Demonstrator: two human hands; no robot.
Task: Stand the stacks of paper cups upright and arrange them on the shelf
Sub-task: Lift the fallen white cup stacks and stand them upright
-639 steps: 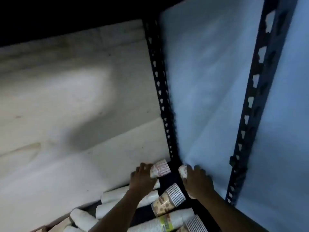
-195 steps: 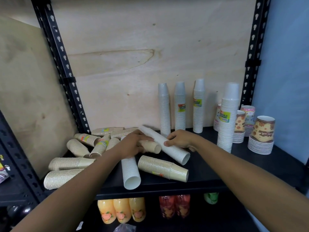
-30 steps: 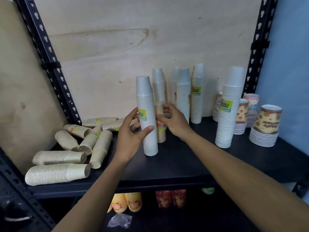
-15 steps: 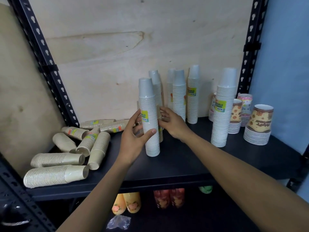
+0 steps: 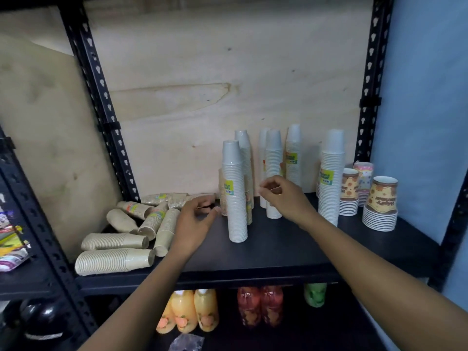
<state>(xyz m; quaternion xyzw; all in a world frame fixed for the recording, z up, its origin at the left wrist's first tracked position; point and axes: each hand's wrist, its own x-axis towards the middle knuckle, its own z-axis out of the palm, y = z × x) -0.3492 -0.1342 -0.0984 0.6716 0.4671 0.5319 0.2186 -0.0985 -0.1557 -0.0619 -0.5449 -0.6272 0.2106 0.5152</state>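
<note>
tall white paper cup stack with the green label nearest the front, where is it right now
In the head view the tall white paper cup stack stands upright mid-shelf, between the left hand and right hand, neither touching it.

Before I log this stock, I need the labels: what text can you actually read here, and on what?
Nothing reads fully.
Yellow-green sticker on the front white cup stack: print blurred.
Sticker on the tall right stack: blurred.
Sticker on a back stack: too small.
Dark lettering on the patterned cup: illegible.
Stickers on the lying tan stacks: too small.
</note>
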